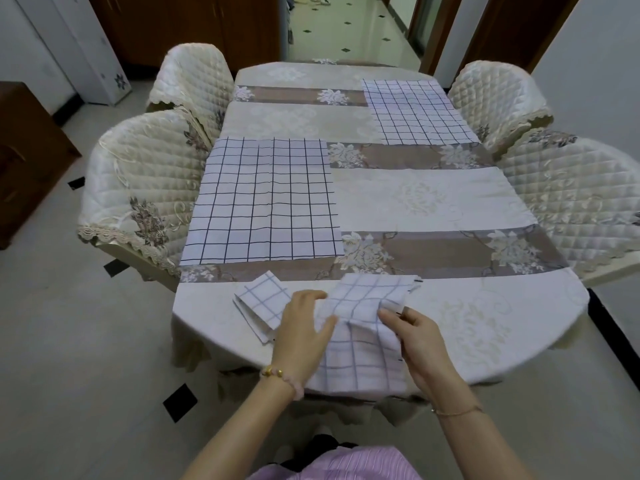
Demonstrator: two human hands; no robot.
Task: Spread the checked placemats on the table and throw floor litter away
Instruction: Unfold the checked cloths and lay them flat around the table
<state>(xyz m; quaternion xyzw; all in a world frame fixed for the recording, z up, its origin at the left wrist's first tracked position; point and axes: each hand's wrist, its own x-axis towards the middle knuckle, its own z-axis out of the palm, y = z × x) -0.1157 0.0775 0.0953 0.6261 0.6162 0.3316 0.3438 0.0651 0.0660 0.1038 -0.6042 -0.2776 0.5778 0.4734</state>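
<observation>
Your left hand (304, 327) and right hand (415, 337) both pinch the half-open placemat (363, 344) at the table's (433, 199) near edge. A folded placemat (263, 304) sits just left of it (the left placemat (263, 202) and far-right placemat (415, 112) lie flat farther up).

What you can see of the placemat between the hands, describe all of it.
The placemat is soft white cloth with a thin blue-grey check, half unfolded and creased. It lies at the near edge of the table, its lower part draping over. The left hand and right hand pinch its upper folds.
</observation>
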